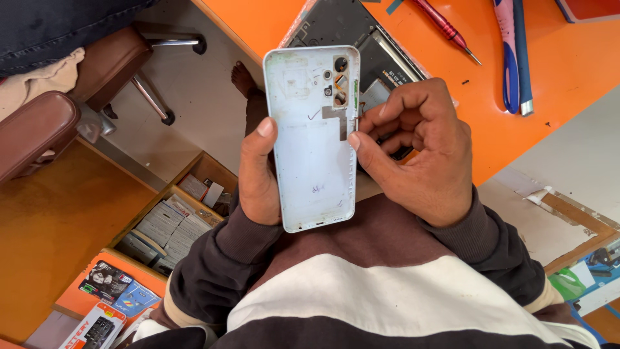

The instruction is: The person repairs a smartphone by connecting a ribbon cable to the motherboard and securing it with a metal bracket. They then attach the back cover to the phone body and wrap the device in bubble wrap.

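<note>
So the orange table (555, 71) is filling the top of the view, with an opened phone body (336, 29) lying on it near the edge. Over the person's lap, a white phone back cover (313, 139) is being held upright, inner side facing up. The left hand (258, 171) is gripping its left edge, thumb pressed on the inside. The right hand (416, 152) is curling its fingers, pinching at the cover's right edge. A red screwdriver (447, 29) and blue-pink tweezers (510, 58) are lying well apart on the table.
</note>
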